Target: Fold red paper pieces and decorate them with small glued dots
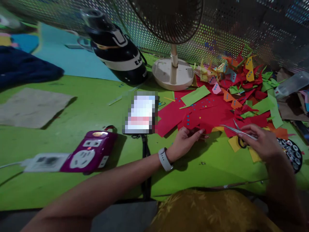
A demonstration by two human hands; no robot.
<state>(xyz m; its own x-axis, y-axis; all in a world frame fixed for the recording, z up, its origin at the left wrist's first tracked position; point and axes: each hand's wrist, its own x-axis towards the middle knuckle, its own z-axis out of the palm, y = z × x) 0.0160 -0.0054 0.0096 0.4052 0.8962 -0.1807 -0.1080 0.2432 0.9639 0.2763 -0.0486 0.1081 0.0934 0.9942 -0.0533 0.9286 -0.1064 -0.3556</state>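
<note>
My left hand (184, 141), with a pale watch band on the wrist, is closed, thumb and fingers pinched at the lower edge of a red paper piece (193, 121). A line of small blue dots runs up that piece; the fingers partly hide it. To the right, my right hand (259, 140) grips slim silver tweezers (238, 130), their points aimed left toward my left hand. A black ring (241, 142), perhaps a scissors handle, shows just under the tweezers. Red paper sheets (214, 111) with scattered blue dots lie beyond both hands.
Folded colored paper pieces (233, 75) are heaped at the back right, beside a fan base (172, 74). A black bottle (120, 54), a lit phone (141, 112) and a purple power strip (90, 149) stand leftward. A round black case (293, 151) sits behind my right wrist.
</note>
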